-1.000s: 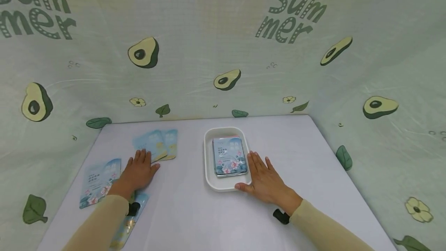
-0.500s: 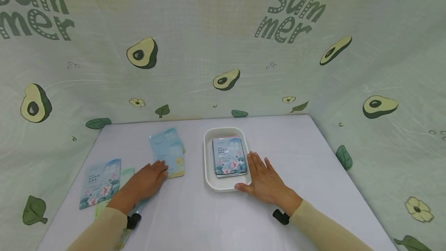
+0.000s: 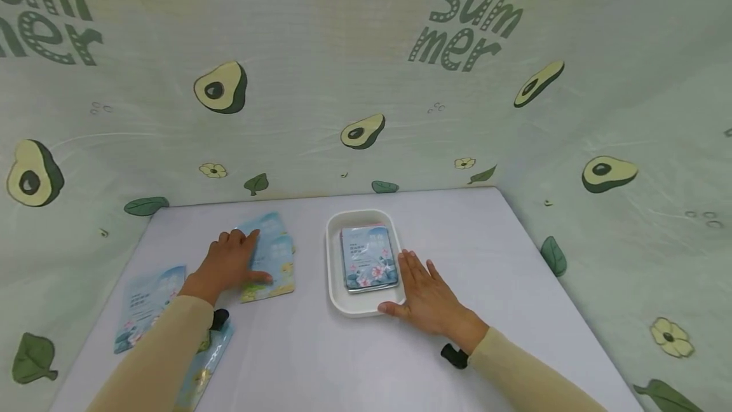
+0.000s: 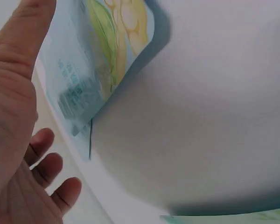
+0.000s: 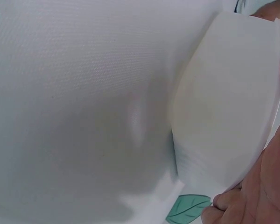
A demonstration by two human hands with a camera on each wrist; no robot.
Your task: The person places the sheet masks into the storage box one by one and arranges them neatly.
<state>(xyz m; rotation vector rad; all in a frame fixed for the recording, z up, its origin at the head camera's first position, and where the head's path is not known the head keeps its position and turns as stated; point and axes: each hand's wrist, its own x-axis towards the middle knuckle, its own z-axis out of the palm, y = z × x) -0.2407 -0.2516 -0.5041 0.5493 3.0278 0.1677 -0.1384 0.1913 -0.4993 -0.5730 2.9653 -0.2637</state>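
My left hand (image 3: 225, 264) is over the left edge of a loose pile of flat blue sachets (image 3: 277, 259). Its index finger and thumb stand apart at the pile, which the hand partly covers. In the left wrist view the thumb lies by a blue sachet (image 4: 70, 56) with a green and yellow print, and other fingers (image 4: 46, 168) are loosely bent, holding nothing. My right hand (image 3: 426, 297) rests with straight fingers along the right rim of a white tray (image 3: 337, 301). Inside the tray lies a neat stack of flowered blue sachets (image 3: 370, 258).
A larger flowered sachet (image 3: 145, 301) lies at the left of the white table (image 3: 297, 361). Another shiny sachet (image 3: 208, 355) sits partly under the left forearm. A printed cloth (image 3: 297, 81) hangs behind the table.
The blue sachets have shifted right and closer together. My left hand slid right, then moved back and to the left, its thumb spreading. The right hand stays at the tray; the view turned slightly.
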